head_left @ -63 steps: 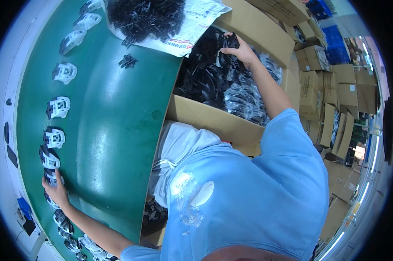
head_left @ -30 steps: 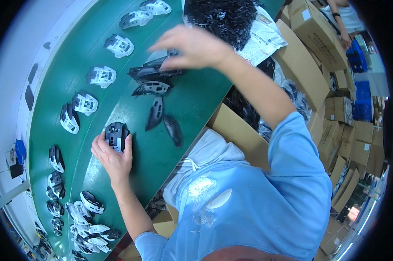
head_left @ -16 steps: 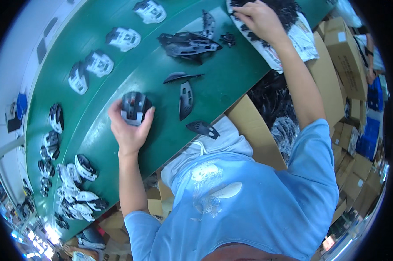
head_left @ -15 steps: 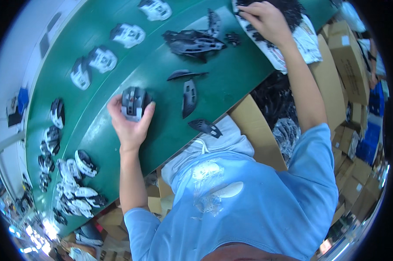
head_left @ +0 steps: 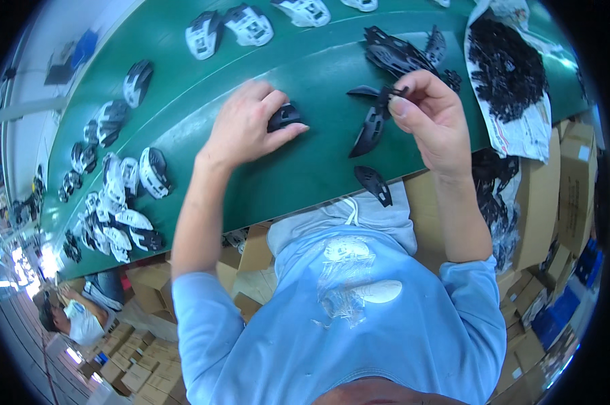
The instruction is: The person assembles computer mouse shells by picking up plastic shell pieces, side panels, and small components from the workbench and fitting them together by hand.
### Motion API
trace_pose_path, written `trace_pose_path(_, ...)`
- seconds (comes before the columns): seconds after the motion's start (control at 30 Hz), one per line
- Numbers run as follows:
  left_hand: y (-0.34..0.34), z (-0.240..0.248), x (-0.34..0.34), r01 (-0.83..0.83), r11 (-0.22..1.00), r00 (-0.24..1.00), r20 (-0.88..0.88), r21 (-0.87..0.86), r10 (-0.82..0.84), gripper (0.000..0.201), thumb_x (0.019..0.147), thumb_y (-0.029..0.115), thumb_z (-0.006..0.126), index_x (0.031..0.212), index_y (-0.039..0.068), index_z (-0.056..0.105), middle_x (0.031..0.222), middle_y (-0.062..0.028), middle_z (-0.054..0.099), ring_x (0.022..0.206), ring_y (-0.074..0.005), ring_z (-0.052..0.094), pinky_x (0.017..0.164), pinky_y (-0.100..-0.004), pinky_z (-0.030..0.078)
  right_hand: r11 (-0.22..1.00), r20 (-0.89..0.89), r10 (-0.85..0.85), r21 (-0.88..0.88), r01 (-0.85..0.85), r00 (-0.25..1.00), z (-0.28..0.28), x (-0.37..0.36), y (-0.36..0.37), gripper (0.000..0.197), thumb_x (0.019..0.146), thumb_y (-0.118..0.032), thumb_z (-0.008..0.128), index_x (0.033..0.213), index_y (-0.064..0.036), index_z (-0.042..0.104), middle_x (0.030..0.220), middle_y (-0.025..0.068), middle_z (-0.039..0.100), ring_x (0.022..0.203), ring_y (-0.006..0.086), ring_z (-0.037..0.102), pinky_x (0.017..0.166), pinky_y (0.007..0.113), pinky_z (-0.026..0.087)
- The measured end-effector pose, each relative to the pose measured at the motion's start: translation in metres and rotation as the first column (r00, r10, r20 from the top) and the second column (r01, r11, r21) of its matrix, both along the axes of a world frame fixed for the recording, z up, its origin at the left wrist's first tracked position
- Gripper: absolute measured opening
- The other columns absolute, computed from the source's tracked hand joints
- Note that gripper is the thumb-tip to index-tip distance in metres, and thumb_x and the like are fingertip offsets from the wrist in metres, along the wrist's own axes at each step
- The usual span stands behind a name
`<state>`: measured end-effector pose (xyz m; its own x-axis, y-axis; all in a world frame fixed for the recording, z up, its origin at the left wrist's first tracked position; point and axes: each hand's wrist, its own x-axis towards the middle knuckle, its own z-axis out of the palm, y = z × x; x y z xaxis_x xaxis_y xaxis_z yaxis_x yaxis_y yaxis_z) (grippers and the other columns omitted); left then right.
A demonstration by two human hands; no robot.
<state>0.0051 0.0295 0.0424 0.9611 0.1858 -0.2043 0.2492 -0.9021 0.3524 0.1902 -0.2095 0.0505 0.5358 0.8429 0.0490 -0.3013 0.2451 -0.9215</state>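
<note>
My left hand [head_left: 245, 125] rests on the green conveyor belt [head_left: 298, 64], fingers wrapped over a black mouse-shaped body [head_left: 284, 116]. To its right, my right hand [head_left: 432, 115] pinches a small black clip part [head_left: 388, 95] between thumb and fingers. Just below that part lies a curved black plastic shell [head_left: 368, 132]. A second black shell [head_left: 374, 183] lies at the belt's near edge. Several more black shells [head_left: 397, 55] are heaped just beyond my right hand.
Black-and-white mouse bodies [head_left: 228, 28] ride the belt's far side and bunch up at the left [head_left: 119, 209]. A bag of small black parts [head_left: 506, 64] lies opened at the right. Cardboard boxes [head_left: 561, 182] stand to the right and below. Another person [head_left: 75, 317] sits at lower left.
My right hand came back from the bag of small parts toward the belt's middle, now with a small black part. My left hand kept the black body and shifted right, nearer the right hand.
</note>
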Motion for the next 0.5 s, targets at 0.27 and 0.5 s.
trace_pose_path(0.27,-0.036,-0.031,-0.025,-0.481,0.841,0.839,0.407,0.246,0.361,0.069,0.089,0.046,0.078,0.138,0.001,0.06,0.153,-0.0232,0.046,0.139,-0.0467,0.042,0.115,-0.0567,0.034,0.989,0.069,0.095,-0.123,-0.086,0.993,-0.005,-0.026,-0.04,0.019,0.086,0.004,0.079,0.102,-0.0006,0.07,0.096,0.0042,0.068,0.087,0.0091,0.066,0.074,0.023,0.053)
trace_pose_path(0.5,-0.007,-0.066,-0.06,-0.23,0.972,0.783,0.602,0.053,0.153,0.043,0.085,0.026,0.082,0.119,0.004,0.068,0.128,-0.0121,0.069,0.123,-0.0313,0.062,0.114,-0.0516,0.038,0.931,0.71,0.348,-0.183,-0.317,0.613,-0.062,-0.068,-0.037,0.009,0.085,-0.009,0.077,0.09,-0.004,0.073,0.086,0.0084,0.069,0.078,0.0273,0.068,0.07,0.037,0.055)
